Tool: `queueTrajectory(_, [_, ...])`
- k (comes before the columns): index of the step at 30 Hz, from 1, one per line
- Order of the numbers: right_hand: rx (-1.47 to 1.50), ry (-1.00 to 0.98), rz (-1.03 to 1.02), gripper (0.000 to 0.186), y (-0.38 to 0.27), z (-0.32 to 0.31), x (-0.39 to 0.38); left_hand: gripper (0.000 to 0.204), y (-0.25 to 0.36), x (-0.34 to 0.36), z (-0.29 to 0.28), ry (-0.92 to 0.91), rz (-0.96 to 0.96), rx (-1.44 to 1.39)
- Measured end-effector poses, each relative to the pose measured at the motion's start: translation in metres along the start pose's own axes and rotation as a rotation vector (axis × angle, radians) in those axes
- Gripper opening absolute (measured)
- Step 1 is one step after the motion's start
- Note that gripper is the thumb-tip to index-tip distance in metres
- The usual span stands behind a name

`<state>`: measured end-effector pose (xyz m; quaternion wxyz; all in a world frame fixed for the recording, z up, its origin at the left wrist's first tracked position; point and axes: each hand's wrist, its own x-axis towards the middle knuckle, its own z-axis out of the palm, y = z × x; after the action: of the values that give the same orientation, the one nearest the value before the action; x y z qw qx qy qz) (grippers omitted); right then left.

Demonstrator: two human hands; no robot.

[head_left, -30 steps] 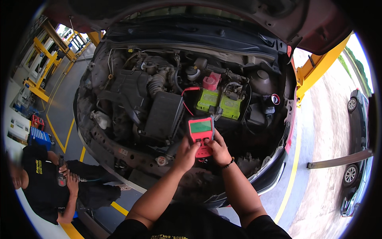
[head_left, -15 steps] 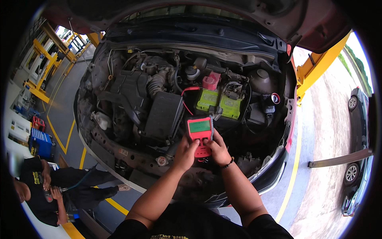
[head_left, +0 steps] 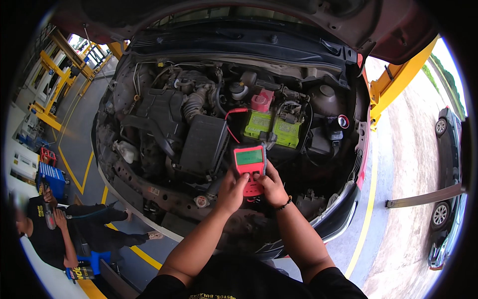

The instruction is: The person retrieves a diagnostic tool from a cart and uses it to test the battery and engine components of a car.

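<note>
Between both hands I hold a red and black battery tester (head_left: 249,164) with a green lit screen, above the front of the engine bay. My left hand (head_left: 232,191) grips its left side, thumb on the keypad. The right hand (head_left: 273,187), with a dark bracelet at the wrist, wraps its right side, thumb also on the buttons. Just beyond the tester sits a yellow-green car battery (head_left: 259,124) with a red terminal cover (head_left: 262,100). A red clamp (head_left: 238,110) lies by the battery's left edge, its red lead running down toward the tester.
A black box-shaped cover (head_left: 201,144) stands left of the battery. Overhead is the raised hood (head_left: 298,12). Yellow lift posts (head_left: 398,82) rise at the sides. A co-worker (head_left: 59,224) holds a tool with a hose at lower left, near a blue tool cabinet (head_left: 52,179). A parked car (head_left: 448,164) is at right.
My hands and the tester stay nearly still. At lower left the co-worker has shifted, raising the tool and hands, and a blue item with a dark printed container now shows below them.
</note>
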<state>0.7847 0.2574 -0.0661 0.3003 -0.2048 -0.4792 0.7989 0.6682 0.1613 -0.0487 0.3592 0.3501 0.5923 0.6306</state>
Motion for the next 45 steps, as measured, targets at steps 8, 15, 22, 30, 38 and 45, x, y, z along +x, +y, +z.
queueTrajectory(8, [0.095,-0.068,0.001,0.055,0.0,0.002,-0.002,0.047,0.003,-0.001,-0.004,-0.026,-0.024,0.007])
queueTrajectory(15, [-0.022,-0.059,-0.064,0.064,-0.003,-0.004,0.003,0.051,0.01,0.009,-0.006,-0.177,0.127,0.065])
queueTrajectory(22, [0.024,0.016,-0.092,0.059,-0.003,-0.01,0.006,0.06,-0.015,0.019,0.004,-0.201,0.02,-0.219])
queueTrajectory(30, [-0.008,0.075,-0.064,0.051,0.0,-0.012,0.008,0.089,-0.022,0.022,0.016,-0.163,0.1,-0.2])
queueTrajectory(38, [0.109,0.143,0.001,0.035,-0.007,-0.005,0.005,0.075,-0.028,0.028,0.011,-0.169,0.08,-0.189])
queueTrajectory(45, [0.168,0.181,0.042,0.025,-0.005,-0.005,0.006,0.071,-0.026,0.024,0.012,-0.13,0.083,-0.214])
